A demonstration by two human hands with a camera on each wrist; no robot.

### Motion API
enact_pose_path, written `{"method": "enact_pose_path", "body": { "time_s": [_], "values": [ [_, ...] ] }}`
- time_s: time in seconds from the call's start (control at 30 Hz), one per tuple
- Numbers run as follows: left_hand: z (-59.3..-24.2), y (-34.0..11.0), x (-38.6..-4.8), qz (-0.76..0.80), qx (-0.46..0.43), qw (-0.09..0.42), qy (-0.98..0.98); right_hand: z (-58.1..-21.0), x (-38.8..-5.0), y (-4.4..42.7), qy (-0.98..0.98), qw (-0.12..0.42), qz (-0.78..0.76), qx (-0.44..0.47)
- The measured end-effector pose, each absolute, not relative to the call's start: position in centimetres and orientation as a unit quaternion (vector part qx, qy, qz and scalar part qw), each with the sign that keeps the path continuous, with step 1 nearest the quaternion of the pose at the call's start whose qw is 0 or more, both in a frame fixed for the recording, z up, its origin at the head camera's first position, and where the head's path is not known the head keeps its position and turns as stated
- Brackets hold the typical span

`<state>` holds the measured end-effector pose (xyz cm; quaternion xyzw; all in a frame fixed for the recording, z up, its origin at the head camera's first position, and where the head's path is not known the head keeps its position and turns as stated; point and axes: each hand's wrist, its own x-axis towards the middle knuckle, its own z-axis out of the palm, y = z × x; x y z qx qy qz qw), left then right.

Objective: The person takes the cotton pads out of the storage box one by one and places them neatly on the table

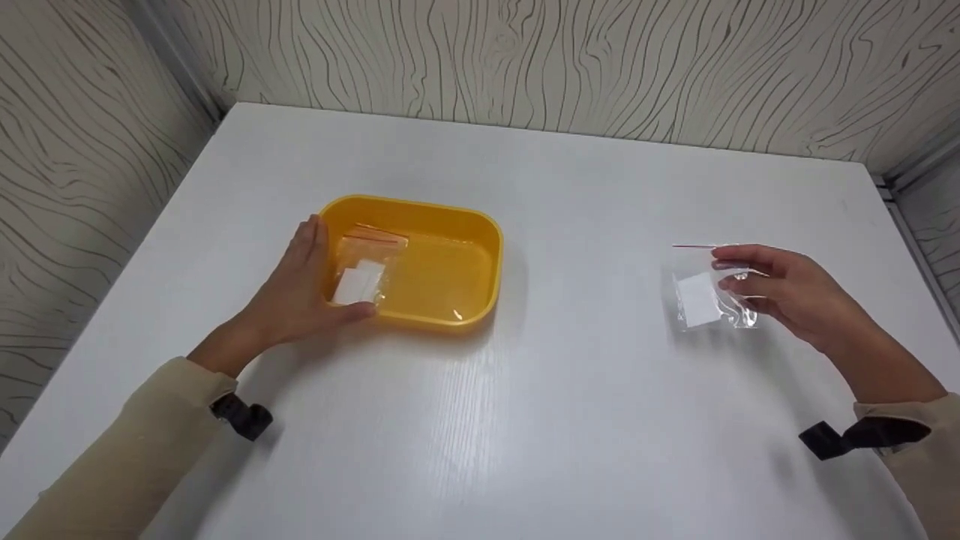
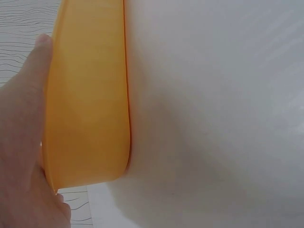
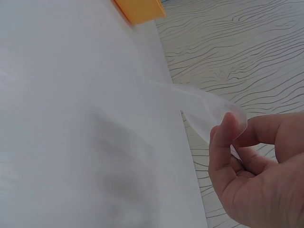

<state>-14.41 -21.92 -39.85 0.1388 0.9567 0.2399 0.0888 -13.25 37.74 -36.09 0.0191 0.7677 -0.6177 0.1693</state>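
Note:
A yellow plastic tray [image 1: 480, 262] stands on the white table, left of centre in the head view. My left hand [image 1: 296, 292] holds its left end, thumb along the near rim and fingers at the far left corner. Inside the tray's left part lie clear zip bags [image 1: 375, 251] with white pieces in them; how many overlap I cannot tell. To the right, my right hand [image 1: 787, 292] pinches another clear zip bag [image 1: 697, 300] with a red seal line and a white piece inside. This bag hangs above the table, as the right wrist view also shows.
The white table [image 1: 585, 420] reaches to wood-grain patterned panels [image 1: 525, 60] at the back and sides. A black wrist camera [image 1: 241, 416] sits on the left sleeve and another camera [image 1: 862, 436] on the right one.

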Motion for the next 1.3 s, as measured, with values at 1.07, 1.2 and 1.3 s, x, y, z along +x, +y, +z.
{"method": "enact_pose_path", "body": {
  "time_s": [1.07,1.2,1.3],
  "values": [
    [-40.1,-21.8,-14.5,0.236,0.129,0.090,0.959,-37.4,-13.0,46.6,0.704,0.149,-0.694,0.025],
    [-40.0,-21.8,-14.5,0.240,0.132,0.091,0.957,-37.8,-12.9,48.1,0.694,0.152,-0.703,0.013],
    [-40.1,-21.9,-14.5,0.244,0.136,0.090,0.956,-38.1,-13.0,49.0,0.687,0.158,-0.709,-0.002]
  ]
}}
